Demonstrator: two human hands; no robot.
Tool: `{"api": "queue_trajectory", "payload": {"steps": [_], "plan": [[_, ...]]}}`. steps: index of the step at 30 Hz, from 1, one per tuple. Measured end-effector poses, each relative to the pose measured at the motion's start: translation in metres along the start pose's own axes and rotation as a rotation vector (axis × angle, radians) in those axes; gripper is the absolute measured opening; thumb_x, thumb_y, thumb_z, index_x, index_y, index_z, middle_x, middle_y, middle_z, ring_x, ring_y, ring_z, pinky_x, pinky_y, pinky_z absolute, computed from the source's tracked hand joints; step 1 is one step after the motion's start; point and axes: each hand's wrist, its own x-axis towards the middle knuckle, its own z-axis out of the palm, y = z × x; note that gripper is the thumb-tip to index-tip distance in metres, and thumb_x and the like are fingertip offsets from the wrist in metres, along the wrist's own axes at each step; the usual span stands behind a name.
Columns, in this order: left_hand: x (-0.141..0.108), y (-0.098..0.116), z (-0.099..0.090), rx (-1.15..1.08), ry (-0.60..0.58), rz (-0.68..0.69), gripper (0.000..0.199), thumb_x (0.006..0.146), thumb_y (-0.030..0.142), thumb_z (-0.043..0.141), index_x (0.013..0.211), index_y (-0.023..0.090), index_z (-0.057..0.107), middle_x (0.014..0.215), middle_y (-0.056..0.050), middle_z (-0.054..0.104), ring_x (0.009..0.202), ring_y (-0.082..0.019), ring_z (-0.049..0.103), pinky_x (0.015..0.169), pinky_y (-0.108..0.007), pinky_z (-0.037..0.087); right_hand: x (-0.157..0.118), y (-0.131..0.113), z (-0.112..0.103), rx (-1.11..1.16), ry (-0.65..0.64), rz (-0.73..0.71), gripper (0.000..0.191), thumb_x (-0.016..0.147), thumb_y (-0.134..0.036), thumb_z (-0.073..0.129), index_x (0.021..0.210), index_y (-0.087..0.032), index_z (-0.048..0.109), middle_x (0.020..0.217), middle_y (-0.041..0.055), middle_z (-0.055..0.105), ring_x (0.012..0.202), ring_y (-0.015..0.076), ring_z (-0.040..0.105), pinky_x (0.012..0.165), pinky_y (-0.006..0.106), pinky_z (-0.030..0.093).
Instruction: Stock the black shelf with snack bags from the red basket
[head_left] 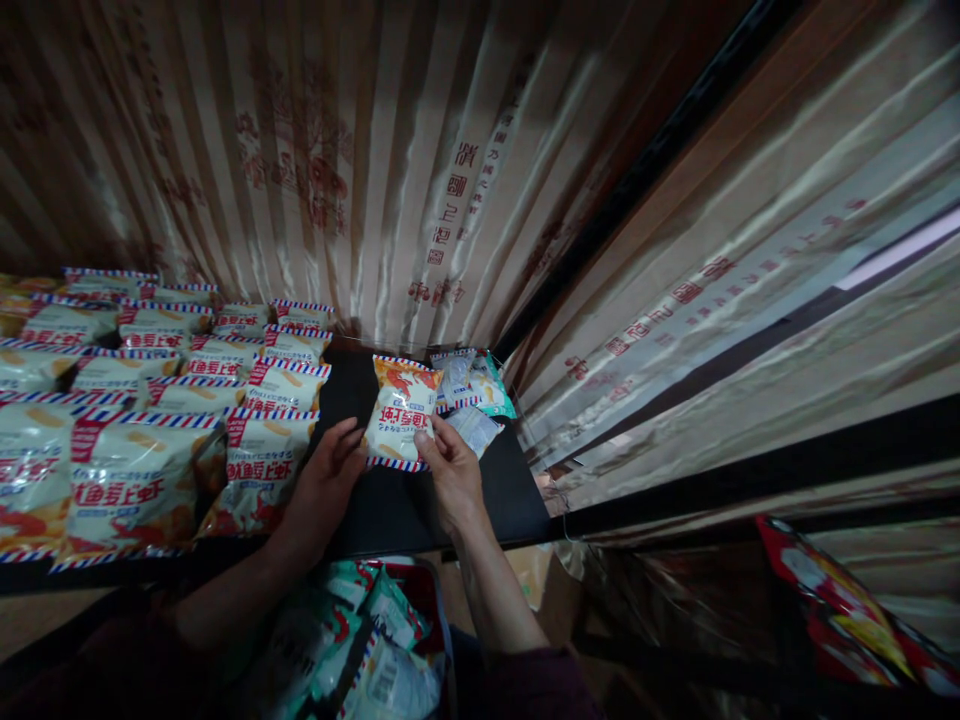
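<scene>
A snack bag [399,400] with red and blue striped ends stands over the black shelf, its printing upside down to me. My right hand [454,470] grips its lower right part, thumb across the front and fingers along the side. At the bag's left edge is my left hand [330,480], fingers apart and slightly bent; whether they touch the bag I cannot tell. Behind the held bag lie a few more packets [478,380], one with a green edge. To the left, several rows of matching snack bags [135,480] stand packed together.
Below the black shelf [510,490] sits a red-rimmed basket [448,640] holding green and white packets [397,610]. Pleated printed curtains [315,150] hang behind and to the right. Dark frame bars [637,190] run along the right side. A red package [832,600] is at lower right.
</scene>
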Motion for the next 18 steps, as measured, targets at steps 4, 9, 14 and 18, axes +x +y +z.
{"api": "queue_trajectory", "payload": {"steps": [4, 9, 14, 18], "plan": [[-0.002, -0.010, -0.001, 0.183, 0.023, 0.225, 0.055, 0.079, 0.033, 0.053, 0.131, 0.021, 0.041, 0.140, -0.011, 0.044, 0.128, -0.022, 0.043, 0.104, -0.038, 0.038, 0.004, 0.007, -0.003, 0.011, 0.054, -0.015, 0.051, 0.062, -0.035, 0.078, 0.108, -0.019, 0.065, 0.092, 0.0016, 0.074, 0.081, 0.0164, 0.068, 0.081, 0.032, 0.053], [-0.005, -0.016, -0.002, 0.424, -0.038, 0.361, 0.045, 0.081, 0.026, 0.047, 0.126, 0.022, 0.051, 0.142, -0.009, 0.042, 0.134, -0.023, 0.034, 0.109, -0.041, 0.031, 0.004, 0.011, -0.002, -0.005, 0.031, -0.019, 0.050, 0.066, -0.035, 0.075, 0.112, -0.020, 0.062, 0.098, 0.0012, 0.072, 0.085, 0.0162, 0.067, 0.083, 0.031, 0.052], [-0.003, -0.015, -0.003, 0.455, -0.079, 0.332, 0.051, 0.081, 0.027, 0.046, 0.131, 0.018, 0.047, 0.139, -0.009, 0.045, 0.130, -0.021, 0.041, 0.109, -0.037, 0.031, 0.002, 0.010, 0.002, 0.016, 0.005, -0.014, 0.055, 0.067, -0.035, 0.076, 0.117, -0.021, 0.058, 0.088, 0.0000, 0.074, 0.077, 0.0165, 0.068, 0.079, 0.032, 0.053], [-0.001, -0.015, -0.003, 0.419, -0.037, 0.322, 0.051, 0.078, 0.026, 0.049, 0.128, 0.019, 0.050, 0.137, -0.009, 0.048, 0.128, -0.022, 0.042, 0.108, -0.039, 0.032, 0.003, 0.013, 0.003, 0.001, 0.009, -0.010, 0.052, 0.066, -0.037, 0.076, 0.112, -0.020, 0.062, 0.089, 0.0013, 0.074, 0.079, 0.0174, 0.068, 0.079, 0.033, 0.053]]}}
